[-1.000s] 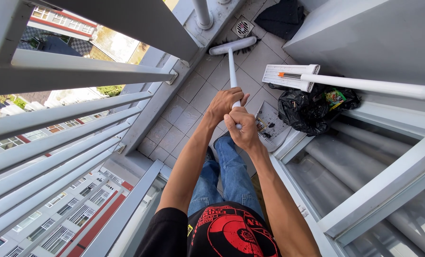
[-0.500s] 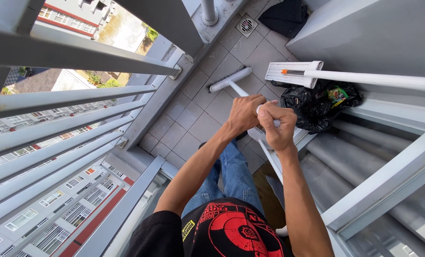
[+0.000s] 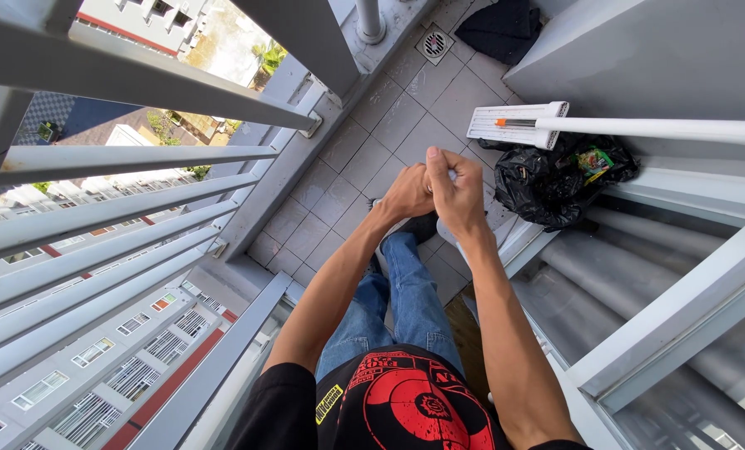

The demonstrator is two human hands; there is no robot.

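Observation:
My left hand (image 3: 407, 193) and my right hand (image 3: 458, 190) are clenched together, one against the other, around the top of a white broom handle. The handle and the brush head are almost wholly hidden beneath my hands and forearms. I stand on a grey tiled balcony floor (image 3: 397, 125), with my jeans and dark shoes directly below the hands. A white dustpan (image 3: 449, 231) peeks out just under my right wrist.
A black rubbish bag (image 3: 547, 179) lies right of my hands, below a white flat mop (image 3: 518, 123) with a long handle. A floor drain (image 3: 433, 43), a dark cloth (image 3: 497, 29) and a pipe (image 3: 371, 21) are at the far end. Grey railing bars (image 3: 139, 158) run along the left.
The broom has been drawn back from the far tiles to my feet. Its brush head, visible before, is now hidden under my hands, which have come closer together.

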